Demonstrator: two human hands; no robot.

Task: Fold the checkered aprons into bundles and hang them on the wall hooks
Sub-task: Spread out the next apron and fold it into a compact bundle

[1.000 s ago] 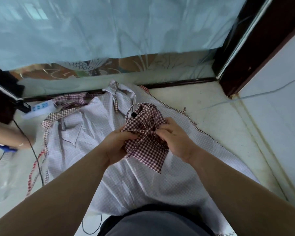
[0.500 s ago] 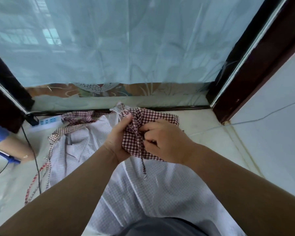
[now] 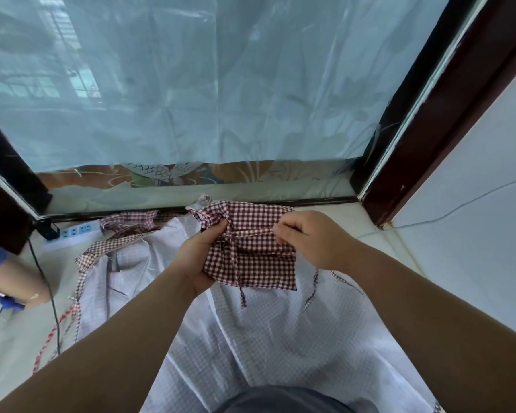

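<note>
A folded dark-red checkered apron bundle (image 3: 251,248) is held up in front of me, a strap wrapped across its middle and strap ends dangling below. My left hand (image 3: 201,257) grips its left edge from beneath. My right hand (image 3: 307,238) pinches the strap at the bundle's right side. Under them, several pale checkered aprons (image 3: 265,332) lie spread on the floor with red-checked straps (image 3: 108,248) trailing left. No wall hooks are in view.
A frosted glass door (image 3: 206,84) with a dark frame (image 3: 429,120) stands ahead. A white power strip (image 3: 75,231) and black cable (image 3: 49,287) lie at the left. Another person's arm (image 3: 9,278) shows at the left edge. A white wall (image 3: 489,189) is at right.
The bundle has been lifted and flattened out wider. My right hand moved from covering its front to pinching the strap on the right; my view tilted up.
</note>
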